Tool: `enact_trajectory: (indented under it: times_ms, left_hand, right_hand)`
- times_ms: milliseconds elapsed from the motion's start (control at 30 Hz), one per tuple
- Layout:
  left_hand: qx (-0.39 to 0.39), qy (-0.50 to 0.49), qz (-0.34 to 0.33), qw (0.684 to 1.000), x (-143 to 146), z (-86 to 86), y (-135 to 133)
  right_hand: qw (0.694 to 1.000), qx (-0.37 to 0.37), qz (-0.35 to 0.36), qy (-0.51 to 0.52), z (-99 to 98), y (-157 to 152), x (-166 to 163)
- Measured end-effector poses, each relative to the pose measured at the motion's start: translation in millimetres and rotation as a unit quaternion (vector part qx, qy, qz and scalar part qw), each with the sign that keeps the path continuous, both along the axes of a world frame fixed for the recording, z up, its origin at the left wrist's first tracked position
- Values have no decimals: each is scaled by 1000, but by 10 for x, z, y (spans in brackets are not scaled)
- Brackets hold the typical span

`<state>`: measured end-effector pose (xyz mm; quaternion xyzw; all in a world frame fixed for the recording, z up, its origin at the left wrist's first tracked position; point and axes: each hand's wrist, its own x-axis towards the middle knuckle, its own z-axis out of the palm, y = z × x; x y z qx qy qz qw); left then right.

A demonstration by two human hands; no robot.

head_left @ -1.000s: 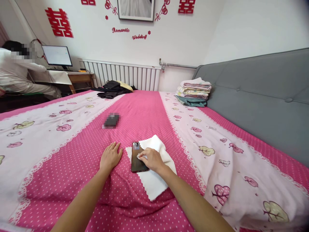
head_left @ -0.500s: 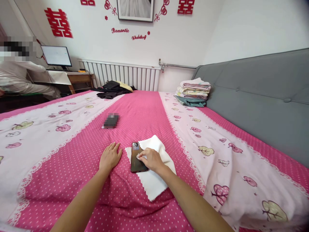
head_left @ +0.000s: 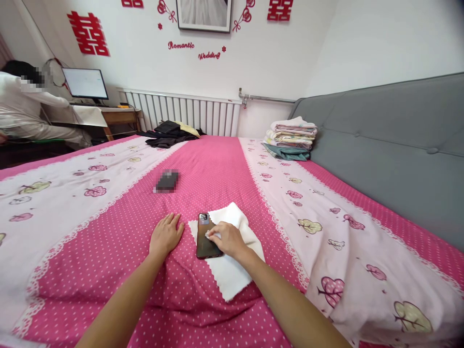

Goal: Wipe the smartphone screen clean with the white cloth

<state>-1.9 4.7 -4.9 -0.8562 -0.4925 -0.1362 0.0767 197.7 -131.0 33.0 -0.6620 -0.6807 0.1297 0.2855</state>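
"Phone [head_left: 205, 248] lying where?"

"Back up on the white cloth [head_left: 234, 278], over the pink bed cover [head_left: 213, 159], toward seven o'clock from the middle of the view."

"What could go wrong?"

"I'd say it could skid or twist if the right hand [head_left: 228, 238] pushes hard sideways: cloth and bedding may give, and no other hand braces it."

"And the grip?"

"Right hand, at the phone's three o'clock: fingertips nearly together, pinching a small white wad [head_left: 208, 234] at its back. How hard it presses, I can't tell. Left hand [head_left: 165, 236], at nine, lies flat on the cover, apart from the phone, seemingly holding nothing."
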Motion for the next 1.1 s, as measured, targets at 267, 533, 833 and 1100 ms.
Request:
enact_trajectory:
  times_ms: [267,533,833,1100]
  left_hand:
    - [0,5,3,1000,7,13,-13]
    - [1,9,1,1000,3,3,-6]
    - [8,5,1,1000,1,-5,-2]
    - [9,3,1,1000,0,-4,4]
  right_hand:
    - [1000,0,-1,5,1,-5,2]
    - [1000,-5,-5,5,2,0,0]
    - [1000,-4,-3,6,-5,-1,-4]
    - [1000,3,-1,7,-23,8,3]
